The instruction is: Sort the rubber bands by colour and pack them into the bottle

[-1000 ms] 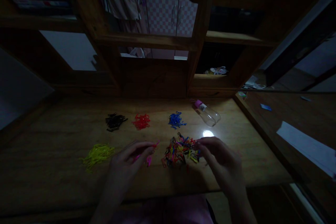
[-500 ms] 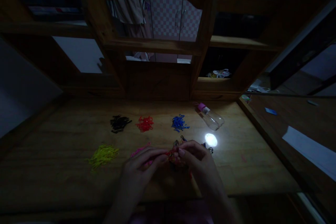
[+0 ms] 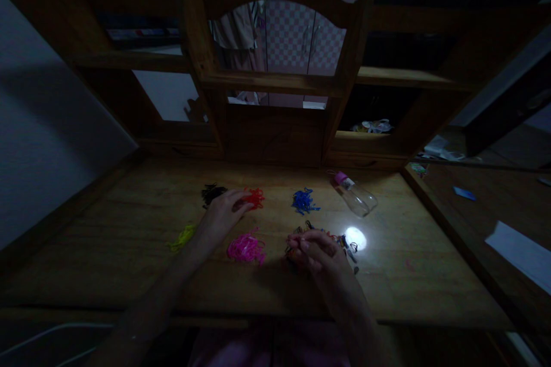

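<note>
Small bands that look like rubber bands lie sorted by colour on the wooden desk. My left hand [image 3: 224, 212] reaches over the edge of the red rubber bands [image 3: 257, 198], thumb and fingertips a little apart. It partly covers the black pile [image 3: 210, 194], and its forearm crosses the yellow pile [image 3: 183, 237]. The pink pile [image 3: 245, 248] lies between my hands. My right hand [image 3: 321, 252] is over the mixed-colour pile [image 3: 349, 246], thumb and forefinger pinched together; what they hold is too dim to make out. Blue bands [image 3: 304, 200] lie beyond it.
A clear bottle with a purple cap [image 3: 355, 195] lies on its side at the back right, near a bright light spot [image 3: 355, 238]. Wooden shelving [image 3: 275, 137] stands along the desk's back. White paper [image 3: 519, 252] lies on the right-hand surface.
Both hands met over the mixed pile, then my left hand moved left and away to the red pile. My right hand stayed near the mixed pile. The view shifted left.
</note>
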Demonstrator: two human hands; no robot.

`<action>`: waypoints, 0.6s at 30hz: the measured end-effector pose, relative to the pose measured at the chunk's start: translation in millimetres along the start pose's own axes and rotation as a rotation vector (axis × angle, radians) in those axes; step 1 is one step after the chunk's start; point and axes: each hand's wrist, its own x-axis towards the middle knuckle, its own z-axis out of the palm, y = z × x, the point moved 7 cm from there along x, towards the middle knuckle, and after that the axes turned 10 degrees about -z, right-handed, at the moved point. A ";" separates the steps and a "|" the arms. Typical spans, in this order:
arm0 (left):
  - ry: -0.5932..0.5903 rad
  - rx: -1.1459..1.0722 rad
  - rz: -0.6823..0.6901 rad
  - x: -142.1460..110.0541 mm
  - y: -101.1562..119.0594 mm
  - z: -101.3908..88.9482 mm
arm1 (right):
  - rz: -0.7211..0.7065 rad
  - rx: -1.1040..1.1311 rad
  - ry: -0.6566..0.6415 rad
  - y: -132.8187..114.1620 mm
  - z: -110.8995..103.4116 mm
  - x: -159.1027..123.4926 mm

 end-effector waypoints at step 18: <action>0.252 -0.202 -0.234 -121.4 -25.4 -27.6 | 0.001 -0.319 -0.237 47.3 43.4 9.8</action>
